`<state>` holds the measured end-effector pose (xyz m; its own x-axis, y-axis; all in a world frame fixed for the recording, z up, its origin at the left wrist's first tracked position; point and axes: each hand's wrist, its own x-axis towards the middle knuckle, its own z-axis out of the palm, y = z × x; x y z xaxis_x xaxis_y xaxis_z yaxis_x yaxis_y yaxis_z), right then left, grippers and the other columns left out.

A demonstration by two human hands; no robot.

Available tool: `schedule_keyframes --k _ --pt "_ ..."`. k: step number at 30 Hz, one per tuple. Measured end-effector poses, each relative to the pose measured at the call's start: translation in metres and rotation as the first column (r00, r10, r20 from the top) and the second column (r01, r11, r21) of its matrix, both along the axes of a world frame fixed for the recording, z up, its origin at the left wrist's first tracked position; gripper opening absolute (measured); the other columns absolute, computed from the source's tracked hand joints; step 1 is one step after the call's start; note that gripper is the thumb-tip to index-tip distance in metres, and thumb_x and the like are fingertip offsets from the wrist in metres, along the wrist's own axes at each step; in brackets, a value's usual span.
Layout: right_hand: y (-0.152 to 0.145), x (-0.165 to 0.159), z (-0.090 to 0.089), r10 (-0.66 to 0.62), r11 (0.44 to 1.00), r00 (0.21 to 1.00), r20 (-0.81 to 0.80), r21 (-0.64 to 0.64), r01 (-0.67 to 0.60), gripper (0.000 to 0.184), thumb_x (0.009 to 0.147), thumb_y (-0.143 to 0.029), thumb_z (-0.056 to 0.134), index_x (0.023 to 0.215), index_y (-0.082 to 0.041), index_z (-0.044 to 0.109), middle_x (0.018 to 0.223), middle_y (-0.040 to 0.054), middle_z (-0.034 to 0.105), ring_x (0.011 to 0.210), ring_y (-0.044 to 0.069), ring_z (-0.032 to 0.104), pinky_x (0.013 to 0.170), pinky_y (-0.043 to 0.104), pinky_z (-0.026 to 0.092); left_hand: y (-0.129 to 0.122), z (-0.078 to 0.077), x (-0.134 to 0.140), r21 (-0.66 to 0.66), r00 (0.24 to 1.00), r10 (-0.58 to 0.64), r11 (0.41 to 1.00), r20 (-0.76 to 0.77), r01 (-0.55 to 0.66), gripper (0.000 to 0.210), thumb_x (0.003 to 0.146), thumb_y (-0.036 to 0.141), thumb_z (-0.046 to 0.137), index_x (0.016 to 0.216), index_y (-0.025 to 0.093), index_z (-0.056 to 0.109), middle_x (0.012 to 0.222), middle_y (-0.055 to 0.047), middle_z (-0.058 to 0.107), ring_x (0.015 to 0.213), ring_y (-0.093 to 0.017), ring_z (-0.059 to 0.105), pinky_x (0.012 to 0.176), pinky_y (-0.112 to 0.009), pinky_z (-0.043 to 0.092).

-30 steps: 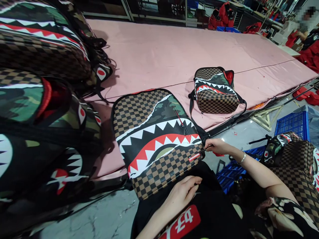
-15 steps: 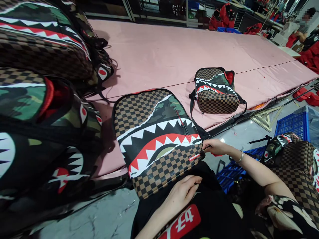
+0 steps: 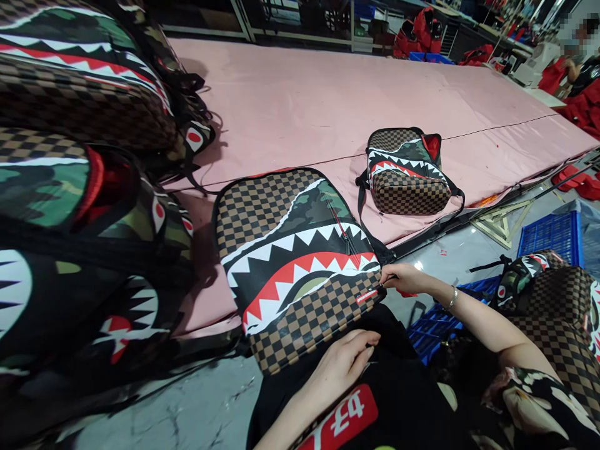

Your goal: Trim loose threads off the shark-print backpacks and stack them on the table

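A backpack [image 3: 300, 250] with brown-and-black checks, camouflage and a printed shark mouth lies with its front up, from the edge of the pink table toward my lap. My right hand [image 3: 404, 278] pinches its lower right side edge, close to a small red label. Just below the backpack's bottom edge, my left hand [image 3: 344, 359] rests near my lap, fingers together and curled in. What lies under those fingers, if anything, is hidden. A short zipper [image 3: 344, 234] with a dark pull runs down the backpack's front.
A smaller matching backpack [image 3: 410, 178] stands on the pink table [image 3: 304, 94]. Larger backpacks [image 3: 89, 100] crowd the left side. At right, a blue crate [image 3: 550, 234] and more checked bags [image 3: 557, 300] sit low. A person [image 3: 569, 62] is at the far right among red items.
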<state>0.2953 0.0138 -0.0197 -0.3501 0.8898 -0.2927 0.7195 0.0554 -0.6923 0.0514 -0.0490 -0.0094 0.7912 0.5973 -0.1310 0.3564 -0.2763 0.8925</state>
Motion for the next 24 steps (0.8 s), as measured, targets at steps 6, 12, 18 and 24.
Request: schedule_keyframes --k 6,12,18,24 --pt "0.001 0.007 0.007 -0.013 1.0 0.999 0.035 -0.012 0.013 0.01 0.074 -0.012 0.06 0.077 -0.021 0.062 0.073 -0.0047 0.063 0.068 0.009 0.056 0.061 0.018 0.035 -0.001 0.0 0.0 -0.014 1.0 -0.004 1.0 -0.007 0.004 0.029 0.088 0.021 0.038 0.109 0.023 0.057 0.106 -0.004 0.064 0.095 -0.015 0.061 0.083 -0.026 0.049" --pt "0.004 -0.001 0.004 0.034 0.999 0.999 0.008 -0.015 -0.034 0.01 0.074 -0.014 0.061 0.077 -0.022 0.063 0.079 -0.0042 0.064 0.073 0.011 0.057 0.063 0.018 0.037 -0.001 0.0 0.0 -0.02 1.0 -0.01 1.0 0.001 0.01 0.029 0.088 0.022 0.038 0.11 0.023 0.057 0.106 -0.005 0.064 0.095 -0.016 0.06 0.083 -0.027 0.049" --pt "0.005 -0.014 0.002 0.067 0.998 0.997 0.034 0.007 -0.068 0.011 0.075 -0.013 0.059 0.076 -0.022 0.064 0.077 -0.004 0.064 0.072 0.011 0.057 0.063 0.018 0.036 -0.001 0.002 -0.001 -0.021 1.0 -0.01 1.0 -0.012 0.01 0.029 0.088 0.023 0.037 0.109 0.023 0.057 0.105 -0.005 0.064 0.095 -0.016 0.061 0.083 -0.027 0.049" --pt "0.003 -0.022 0.01 0.077 0.996 0.995 0.069 0.028 -0.079 0.008 0.075 -0.014 0.06 0.078 -0.02 0.063 0.076 -0.0035 0.063 0.068 0.01 0.054 0.059 0.018 0.034 -0.001 0.0 0.001 -0.024 1.0 -0.009 1.0 -0.013 0.009 0.029 0.087 0.021 0.038 0.109 0.022 0.056 0.105 -0.005 0.064 0.095 -0.015 0.061 0.083 -0.026 0.049"
